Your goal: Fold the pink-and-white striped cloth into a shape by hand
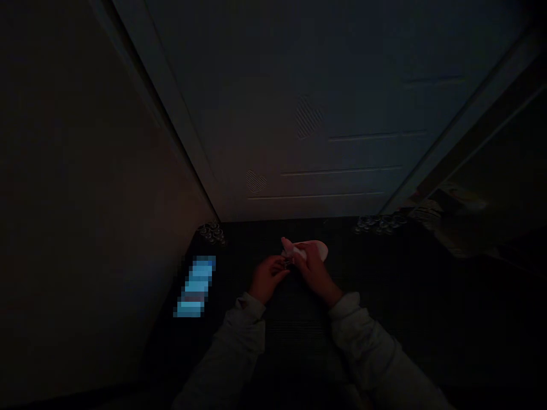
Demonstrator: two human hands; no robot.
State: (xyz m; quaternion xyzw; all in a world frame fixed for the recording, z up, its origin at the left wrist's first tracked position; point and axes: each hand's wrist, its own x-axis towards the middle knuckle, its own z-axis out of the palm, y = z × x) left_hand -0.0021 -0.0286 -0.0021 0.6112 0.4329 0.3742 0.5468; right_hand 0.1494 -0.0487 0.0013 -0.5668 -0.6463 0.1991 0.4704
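Note:
A small pale pink, shoe-shaped item (322,250) lies on the dark tabletop, its rounded end pointing right and a pointed flap standing up at its left. My right hand (314,270) is closed over its middle, thumb toward the left end. Close by on the left, my left hand (268,278) has its fingers pinched together at the item's near left edge. Small, thin pale bits show between the fingertips there, too dim to name. Poor light and my fingers hide much of the item.
A lit phone screen (195,287), blurred out, lies at the left on the dark table (294,330). Clusters of shiny rings (211,232) sit at the back left and back right. A pale panel with heart patterns (308,118) rises behind; a wall stands left.

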